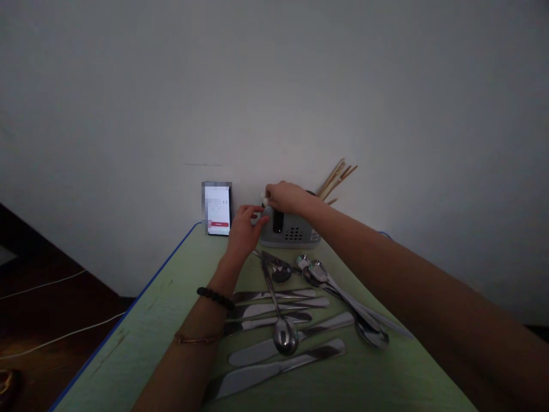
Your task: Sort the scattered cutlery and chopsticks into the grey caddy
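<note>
A grey cutlery holder (294, 237) with a patch of round holes stands at the table's far end against the wall. At its left end, my left hand (245, 229) has thumb and fingers curled around the edge. My right hand (287, 197) reaches over the top left of the holder, its fingers pinched at a small whitish piece (265, 201) too unclear to name. Wooden chopsticks (337, 180) lean out of the holder's right side. In front lie several table knives (274, 366), with a spoon (285, 336) across them. More spoons (319, 272) lie to the right.
A phone (217, 209) with a lit screen leans upright on the wall, left of the holder. The pale green table (141, 332) has a blue edge (128, 315). White cables (64, 332) run over the dark floor at left.
</note>
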Tool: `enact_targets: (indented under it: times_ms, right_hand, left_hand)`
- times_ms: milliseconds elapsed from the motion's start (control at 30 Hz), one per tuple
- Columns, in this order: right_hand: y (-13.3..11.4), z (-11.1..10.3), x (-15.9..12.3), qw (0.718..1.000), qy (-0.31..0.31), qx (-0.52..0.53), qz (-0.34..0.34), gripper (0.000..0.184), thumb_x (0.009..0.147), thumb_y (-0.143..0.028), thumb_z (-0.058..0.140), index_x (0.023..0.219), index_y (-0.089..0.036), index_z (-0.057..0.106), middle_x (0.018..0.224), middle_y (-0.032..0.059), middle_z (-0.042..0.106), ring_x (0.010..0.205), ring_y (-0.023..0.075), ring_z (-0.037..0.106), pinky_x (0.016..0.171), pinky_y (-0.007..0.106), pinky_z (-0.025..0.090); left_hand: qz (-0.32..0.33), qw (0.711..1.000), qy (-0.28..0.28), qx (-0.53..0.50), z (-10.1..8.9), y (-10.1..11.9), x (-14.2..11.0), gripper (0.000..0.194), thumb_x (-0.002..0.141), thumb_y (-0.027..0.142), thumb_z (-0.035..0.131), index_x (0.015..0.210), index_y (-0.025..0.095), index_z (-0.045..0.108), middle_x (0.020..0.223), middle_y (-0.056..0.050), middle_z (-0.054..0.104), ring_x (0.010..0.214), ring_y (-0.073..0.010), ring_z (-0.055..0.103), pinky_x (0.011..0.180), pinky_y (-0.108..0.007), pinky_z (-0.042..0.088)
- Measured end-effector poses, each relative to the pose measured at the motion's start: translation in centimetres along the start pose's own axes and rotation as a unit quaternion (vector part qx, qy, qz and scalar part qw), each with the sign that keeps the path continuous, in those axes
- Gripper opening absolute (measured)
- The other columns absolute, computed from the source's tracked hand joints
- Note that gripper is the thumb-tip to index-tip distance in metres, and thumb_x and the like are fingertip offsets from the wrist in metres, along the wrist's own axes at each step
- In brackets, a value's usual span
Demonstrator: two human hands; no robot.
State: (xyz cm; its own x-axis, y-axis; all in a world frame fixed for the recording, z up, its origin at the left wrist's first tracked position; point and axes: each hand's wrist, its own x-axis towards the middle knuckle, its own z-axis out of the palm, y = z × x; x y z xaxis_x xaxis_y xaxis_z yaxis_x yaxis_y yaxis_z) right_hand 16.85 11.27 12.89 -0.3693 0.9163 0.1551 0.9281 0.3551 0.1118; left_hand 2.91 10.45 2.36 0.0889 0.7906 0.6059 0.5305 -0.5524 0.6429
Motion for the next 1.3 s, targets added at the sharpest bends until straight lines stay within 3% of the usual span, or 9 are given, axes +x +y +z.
enact_targets:
  times_ms: [200,400,500,633,767,900,1033,1200,1300]
  right_hand:
    - [-0.1,0.2,-0.1,1.0,0.016,0.003,-0.012,0.041,0.083,-0.02,0.054,0.124,-0.023,0.053,0.117,0.0152,0.062,0.104,0.0289,0.06,0.079,0.036,0.048]
    - [0.6,-0.1,-0.2,0.997,0.029,0.065,0.016,0.037,0.086,-0.016,0.044,0.121,-0.015,0.057,0.112,0.0162,0.064,0.1,0.0246,0.061,0.084,0.033,0.046]
    - [0.7,0.1,-2.2,0.989,0.104,0.102,0.004,0.037,0.087,-0.013,0.04,0.12,-0.01,0.055,0.11,0.0156,0.064,0.102,0.0222,0.058,0.091,0.034,0.042]
    - [0.0,1.3,-7.0,0.95,0.258,0.175,-0.009,0.033,0.084,-0.009,0.038,0.11,-0.012,0.058,0.109,0.0134,0.061,0.105,0.0216,0.053,0.094,0.035,0.041]
    - [-1.1,3.2,-11.6,0.911,0.31,0.272,-0.003,0.029,0.082,-0.008,0.042,0.107,-0.015,0.057,0.105,0.0118,0.06,0.103,0.0212,0.054,0.091,0.037,0.045]
    - [-1.6,5.7,-15.4,0.908,0.289,0.302,0.003,0.03,0.086,-0.011,0.041,0.112,-0.017,0.054,0.108,0.0116,0.059,0.105,0.0203,0.054,0.092,0.038,0.046]
    - [-1.9,9.1,-19.1,0.949,0.216,0.224,0.052,0.038,0.086,-0.026,0.05,0.123,-0.015,0.05,0.122,0.0162,0.052,0.115,0.0266,0.049,0.097,0.047,0.042]
    - [-2.3,11.2,-21.2,0.977,0.135,0.136,0.092,0.047,0.086,-0.038,0.051,0.13,-0.019,0.048,0.135,0.0181,0.044,0.121,0.0323,0.046,0.098,0.056,0.038]
    - [-2.6,11.4,-20.8,0.976,0.132,0.154,0.074,0.046,0.086,-0.03,0.05,0.13,-0.018,0.047,0.136,0.0164,0.044,0.122,0.0295,0.045,0.1,0.051,0.039]
  left_hand:
    - [-0.001,1.0,-0.012,-0.013,0.1,-0.2,0.0,0.018,0.082,0.025,0.059,0.096,0.014,0.059,0.098,-0.007,0.055,0.078,-0.0167,0.061,0.065,-0.03,0.053]
    - [-0.004,1.0,-0.01,-0.008,0.0,0.0,-0.1,0.017,0.081,0.025,0.059,0.094,0.015,0.059,0.097,-0.007,0.057,0.074,-0.0151,0.061,0.067,-0.031,0.052]
    - [-0.008,1.0,-0.013,-0.014,0.0,0.1,-0.2,0.017,0.081,0.026,0.059,0.095,0.015,0.058,0.097,-0.007,0.058,0.074,-0.0146,0.061,0.066,-0.029,0.052]
    - [-0.017,0.999,-0.025,-0.022,0.0,0.1,-0.2,0.018,0.081,0.026,0.059,0.096,0.016,0.058,0.098,-0.007,0.058,0.074,-0.0145,0.06,0.066,-0.029,0.052]
    - [-0.021,0.998,-0.044,-0.033,-0.3,-0.3,-0.2,0.022,0.079,0.026,0.06,0.098,0.016,0.056,0.1,-0.007,0.058,0.075,-0.0146,0.06,0.068,-0.03,0.052]
    - [-0.013,0.996,-0.074,-0.051,-0.5,-0.7,-0.5,0.034,0.077,0.026,0.06,0.109,0.017,0.052,0.099,-0.006,0.056,0.076,-0.0143,0.059,0.068,-0.03,0.051]
    - [-0.047,0.997,-0.034,-0.059,0.4,0.0,-1.9,0.056,0.077,0.024,0.056,0.128,0.015,0.035,0.104,-0.009,0.052,0.077,-0.0157,0.058,0.067,-0.033,0.052]
    - [0.05,0.998,0.019,0.022,0.1,1.8,-5.5,0.072,0.077,0.025,0.058,0.138,0.01,0.022,0.129,-0.02,0.038,0.119,-0.0279,0.043,0.1,-0.048,0.039]
    - [0.117,0.981,-0.134,0.08,-1.5,2.9,-8.4,0.055,0.087,0.03,0.048,0.137,0.015,0.03,0.135,-0.016,0.04,0.128,-0.0265,0.035,0.108,-0.047,0.031]
